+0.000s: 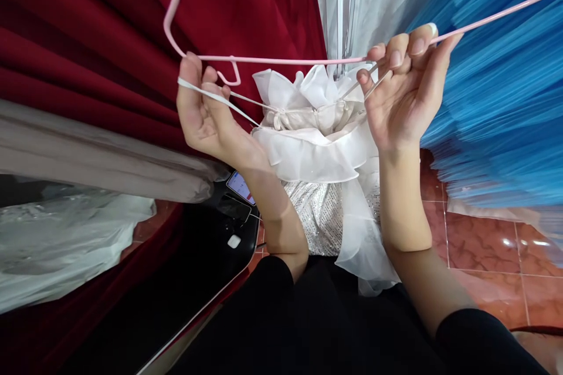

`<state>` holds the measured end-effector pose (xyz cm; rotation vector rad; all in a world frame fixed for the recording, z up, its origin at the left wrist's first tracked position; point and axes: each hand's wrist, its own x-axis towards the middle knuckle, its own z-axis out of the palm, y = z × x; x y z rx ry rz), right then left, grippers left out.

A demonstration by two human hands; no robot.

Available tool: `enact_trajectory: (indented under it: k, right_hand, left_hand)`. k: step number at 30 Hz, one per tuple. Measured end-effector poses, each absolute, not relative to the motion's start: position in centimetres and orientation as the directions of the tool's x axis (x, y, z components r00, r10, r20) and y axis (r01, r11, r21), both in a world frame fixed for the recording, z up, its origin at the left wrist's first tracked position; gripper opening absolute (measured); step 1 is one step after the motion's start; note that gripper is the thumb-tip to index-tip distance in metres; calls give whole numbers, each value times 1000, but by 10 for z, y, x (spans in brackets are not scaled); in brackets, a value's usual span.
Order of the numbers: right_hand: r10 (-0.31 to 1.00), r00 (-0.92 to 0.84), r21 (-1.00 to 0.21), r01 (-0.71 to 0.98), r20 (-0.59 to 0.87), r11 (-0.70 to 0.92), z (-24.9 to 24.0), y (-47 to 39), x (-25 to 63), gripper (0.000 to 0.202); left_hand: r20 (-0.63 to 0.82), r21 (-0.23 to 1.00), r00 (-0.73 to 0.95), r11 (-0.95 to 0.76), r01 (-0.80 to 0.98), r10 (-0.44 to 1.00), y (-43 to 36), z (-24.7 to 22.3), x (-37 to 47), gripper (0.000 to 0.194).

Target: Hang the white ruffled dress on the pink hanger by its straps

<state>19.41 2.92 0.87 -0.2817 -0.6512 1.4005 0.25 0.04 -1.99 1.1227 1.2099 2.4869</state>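
left hand [204,114], right hand [402,94] | apparently pinching pink hanger [285,61] | holding straps [220,97] of white dress [308,155]

white ruffled dress [308,152] with silvery sequins, hanging upright by thin straps below pink hanger [281,61]

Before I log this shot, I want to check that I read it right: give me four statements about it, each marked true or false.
1. Both the left hand and the right hand touch the pink hanger. True.
2. The ruffled garment is blue. False: the ruffled garment is white.
3. Thin straps run from the garment to both hands. True.
4. The left hand holds a phone. False: the phone lies on the black surface.
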Motion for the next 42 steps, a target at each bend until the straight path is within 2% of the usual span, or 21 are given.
enact_trajectory:
  k: [4, 8, 13, 15, 18, 22, 26, 32, 35, 39, 42]
  right_hand:
    - [963, 6, -534, -831, 271, 156, 9, 29, 196, 39]
    - [947, -12, -491, -857, 320, 155, 10, 27, 197, 37]
    - [974, -12, -618, -775, 224, 133, 13, 24, 200, 37]
    - [974, -10, -608, -783, 224, 132, 13, 24, 200, 38]
    - [960, -17, -540, -830, 280, 142, 12, 24, 200, 39]
    - [962, -14, -538, -831, 271, 140, 12, 25, 197, 38]
    - [962, -18, -514, -848, 272, 130, 11, 25, 197, 37]
    - [972, -5, -584, -800, 237, 138, 13, 23, 198, 35]
    - [971, -12, -597, -790, 238, 137, 13, 23, 198, 37]
    - [973, 14, -590, -793, 231, 151, 12, 23, 196, 37]
    - [972, 14, -553, -821, 233, 144, 12, 25, 193, 36]
  left_hand:
    - [570, 781, -663, -571, 253, 486, 5, -15, 2, 41]
    - [539, 806, -656, -550, 218, 529, 7, -13, 3, 35]
    - [490, 762, -754, -634, 127, 437, 10, -20, 8, 22]
    - [484, 757, -763, -642, 118, 430, 10, -24, 9, 16]
    - [471, 756, -743, -651, 62, 476, 12, -25, 9, 16]
    - [464, 789, -665, -614, 10, 585, 15, -19, 9, 15]
    - [470, 779, -636, -626, -26, 612, 17, -12, 12, 16]
    - [299, 851, -627, -499, -166, 719, 11, -19, 12, 14]
    - [268, 870, -676, -473, -135, 687, 11, -26, 9, 15]
    - [401, 819, -761, -572, 48, 510, 12, -30, 9, 13]
    - [454, 831, -723, -540, 133, 521, 12, -28, 17, 12]
